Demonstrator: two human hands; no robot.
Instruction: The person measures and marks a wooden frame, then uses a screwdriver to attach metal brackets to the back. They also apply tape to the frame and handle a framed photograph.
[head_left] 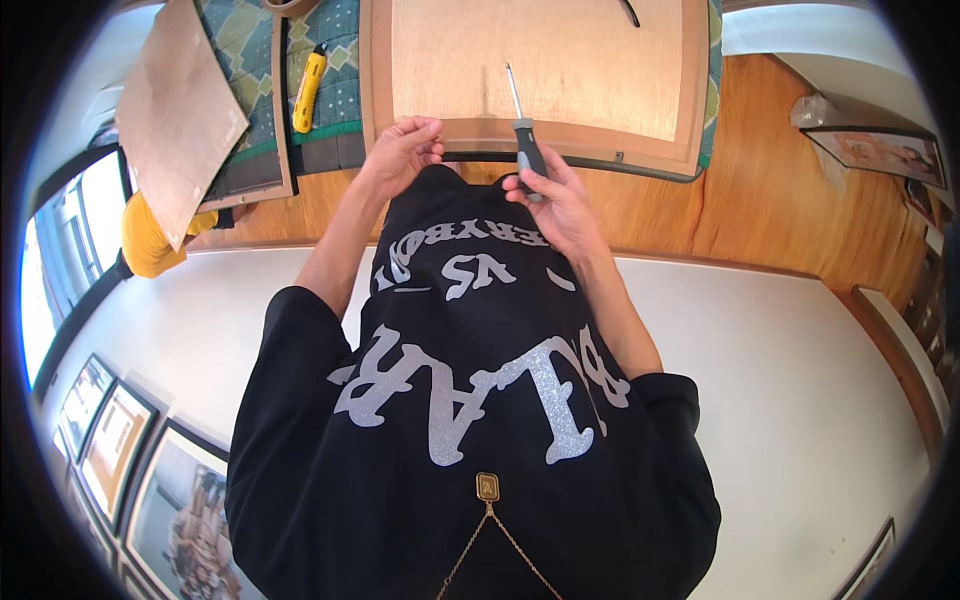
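Right hand [563, 205] has fingers wrapped round screwdriver [526, 150] by its handle, leaving shaft free over framed board [600, 80]; left hand [398, 152] fingers pinched together, contents unclear; board lies flat on patterned cloth [335, 55], presumably for padding.

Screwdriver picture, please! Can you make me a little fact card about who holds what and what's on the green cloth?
Right hand: holds a screwdriver, grey-and-black handle, tip pointing away from the person
Left hand: fingers curled; can't tell if they pinch something tiny
Framed panel: pale wood, brown border
Yellow cutter: left of the panel, on green patterned cloth
Shirt: black, silver letters
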